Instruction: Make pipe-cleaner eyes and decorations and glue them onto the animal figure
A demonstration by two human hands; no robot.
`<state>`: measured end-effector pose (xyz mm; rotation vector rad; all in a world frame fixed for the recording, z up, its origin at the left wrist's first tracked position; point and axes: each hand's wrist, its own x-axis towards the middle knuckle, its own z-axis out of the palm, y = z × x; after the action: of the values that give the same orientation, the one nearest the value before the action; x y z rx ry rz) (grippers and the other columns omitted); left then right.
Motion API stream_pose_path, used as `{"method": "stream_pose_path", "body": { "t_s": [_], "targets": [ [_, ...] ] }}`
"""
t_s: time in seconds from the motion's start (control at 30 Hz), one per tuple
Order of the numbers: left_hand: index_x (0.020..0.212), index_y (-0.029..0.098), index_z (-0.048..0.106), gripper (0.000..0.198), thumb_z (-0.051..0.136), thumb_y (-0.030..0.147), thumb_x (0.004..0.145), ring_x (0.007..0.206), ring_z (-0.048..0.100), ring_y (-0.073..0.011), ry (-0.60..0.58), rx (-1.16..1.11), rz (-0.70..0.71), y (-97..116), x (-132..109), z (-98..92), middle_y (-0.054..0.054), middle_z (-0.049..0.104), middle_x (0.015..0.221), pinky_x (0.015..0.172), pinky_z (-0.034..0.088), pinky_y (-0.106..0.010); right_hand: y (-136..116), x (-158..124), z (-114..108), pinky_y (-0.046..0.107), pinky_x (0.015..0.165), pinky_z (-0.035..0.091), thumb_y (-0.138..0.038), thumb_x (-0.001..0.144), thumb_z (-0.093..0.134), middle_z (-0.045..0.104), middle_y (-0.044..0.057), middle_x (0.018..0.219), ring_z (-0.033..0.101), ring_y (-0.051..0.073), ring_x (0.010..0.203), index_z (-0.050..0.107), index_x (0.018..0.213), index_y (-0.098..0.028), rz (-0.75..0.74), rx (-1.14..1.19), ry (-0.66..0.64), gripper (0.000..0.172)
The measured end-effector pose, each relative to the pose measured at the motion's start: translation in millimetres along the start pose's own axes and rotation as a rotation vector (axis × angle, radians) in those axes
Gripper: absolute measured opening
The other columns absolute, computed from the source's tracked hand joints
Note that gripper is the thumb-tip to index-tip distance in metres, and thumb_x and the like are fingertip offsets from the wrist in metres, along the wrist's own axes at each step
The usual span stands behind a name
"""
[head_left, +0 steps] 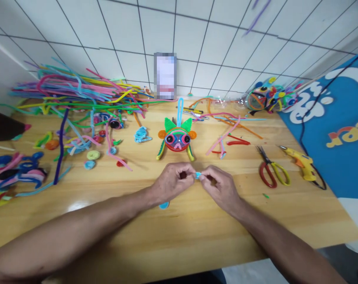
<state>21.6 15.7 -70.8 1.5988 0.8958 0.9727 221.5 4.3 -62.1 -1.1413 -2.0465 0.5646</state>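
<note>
Between the fingertips of both hands is a small light-blue pipe cleaner piece (198,175), mostly covered by the fingers. My left hand (174,181) pinches its left side, and my right hand (219,185) pinches its right side. Just beyond the hands stands a colourful pipe cleaner figure (178,138) with green pointed ears, orange side discs, large dark eyes and a light-blue loop on top. Below my left wrist lies a light-blue coiled disc (164,205), partly hidden by the arm.
Pipe cleaners (78,90) pile up at the back left, with coiled pieces (93,154) in front. Scissors (272,167) and a yellow glue gun (303,163) lie at right. A phone (165,75) leans against the tiled wall. Another pipe cleaner figure (16,173) sits at far left.
</note>
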Motion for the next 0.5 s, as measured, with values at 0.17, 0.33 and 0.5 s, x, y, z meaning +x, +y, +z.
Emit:
{"method": "stream_pose_path", "body": {
  "t_s": [0.17,0.33,0.5],
  "targets": [
    [0.074,0.014,0.067,0.013,0.059,0.019,0.083,0.058,0.047,-0.008,0.057,-0.036,-0.007,-2,1,0.9,0.003,0.058,0.062,0.057,0.037,-0.019,-4,0,-1,0.025,0.06,0.041,-0.024,0.095,0.06,0.059,-0.003,0.067,0.053,0.012,0.062,0.064,0.079,-0.021,0.117,0.039,-0.032,0.016],
    [0.071,0.014,0.062,0.016,0.058,0.022,0.083,0.058,0.043,-0.0082,0.082,-0.099,-0.058,2,2,-1.3,0.004,0.053,0.062,0.057,0.036,-0.02,-14,10,-14,0.027,0.065,0.046,-0.033,0.094,0.062,0.066,0.0,0.076,0.059,0.015,0.068,0.067,0.087,-0.021,0.268,0.138,-0.013,0.015],
    [0.073,0.014,0.064,0.014,0.057,0.022,0.083,0.06,0.046,-0.0089,0.091,-0.098,-0.09,1,3,-1.7,0.002,0.057,0.064,0.058,0.037,-0.02,-12,21,-14,0.027,0.06,0.039,-0.038,0.097,0.06,0.05,-0.003,0.065,0.047,0.013,0.062,0.054,0.071,-0.022,0.286,0.263,0.078,0.031]
  ]
}}
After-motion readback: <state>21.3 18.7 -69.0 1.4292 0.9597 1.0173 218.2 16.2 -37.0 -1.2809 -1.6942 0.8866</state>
